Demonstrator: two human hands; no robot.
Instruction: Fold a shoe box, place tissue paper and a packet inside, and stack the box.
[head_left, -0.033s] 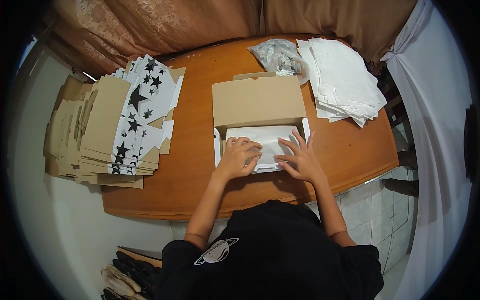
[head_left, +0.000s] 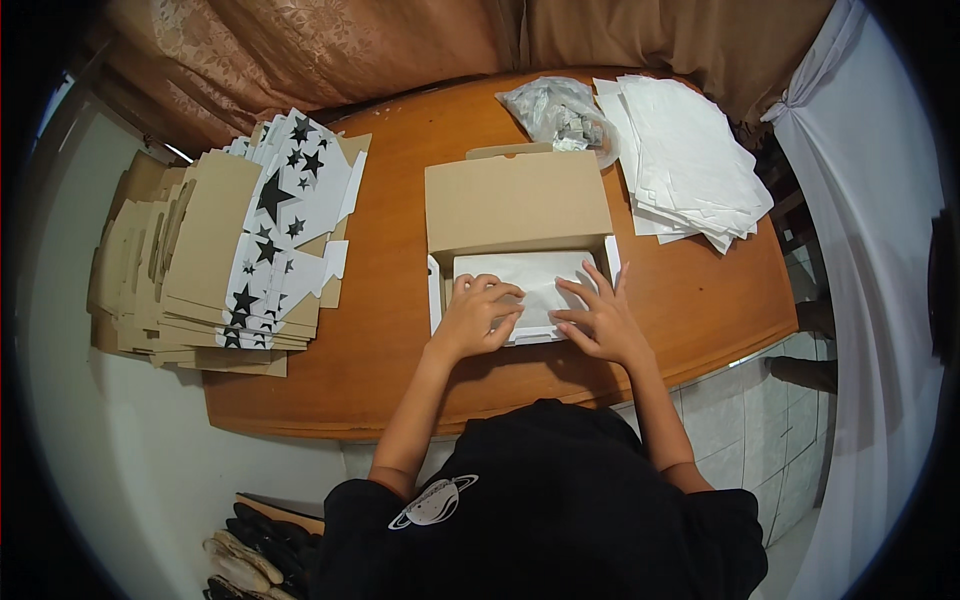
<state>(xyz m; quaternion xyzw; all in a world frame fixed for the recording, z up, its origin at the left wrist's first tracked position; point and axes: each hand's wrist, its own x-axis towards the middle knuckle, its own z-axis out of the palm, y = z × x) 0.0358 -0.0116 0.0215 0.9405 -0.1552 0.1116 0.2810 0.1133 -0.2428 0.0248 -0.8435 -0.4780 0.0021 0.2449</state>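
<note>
A cardboard box [head_left: 518,205], brown inside and white along its edges, lies on the table with its lid raised toward the far side. Inside it a sheet of white paper [head_left: 520,265] spreads over whatever is beneath, which I cannot see. My left hand [head_left: 472,318] rests on the paper's left part, fingers bent, the thumb apart from them. On the right part, my right hand [head_left: 608,318] has its fingers spread, the fingertips touching the paper and the outer fingers near the box's right wall. Neither hand grips anything.
Flat box blanks [head_left: 215,240], brown and white with black stars, are piled on the wooden table [head_left: 375,350] at the left. Far right lies a stack of white paper sheets [head_left: 690,150], beside a clear plastic bag [head_left: 565,115] of small silvery items. Shoes [head_left: 265,545] are on the floor, lower left.
</note>
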